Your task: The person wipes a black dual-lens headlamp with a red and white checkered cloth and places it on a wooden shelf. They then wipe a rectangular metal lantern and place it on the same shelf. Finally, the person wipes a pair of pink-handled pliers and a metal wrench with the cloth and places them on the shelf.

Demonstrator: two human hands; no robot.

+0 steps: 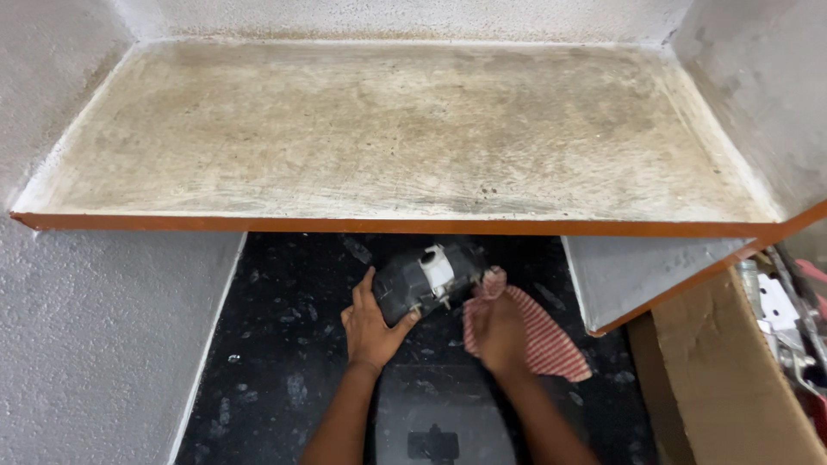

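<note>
My left hand (370, 325) grips a dark grey, boxy plastic part (422, 282) with a white piece on its top, holding it by its lower left side below the shelf edge. My right hand (498, 331) is closed on a red and white checked cloth (543, 340), pressed against the right end of the part. The cloth hangs down to the right of my wrist. Both hands are above a black speckled floor (276, 344).
A stained, pale shelf (388, 129) with an orange front edge spans the view above my hands, set between rough white walls (95, 344). A cardboard box (732, 379) with metal parts stands at the lower right. A dark flat object (439, 418) lies between my forearms.
</note>
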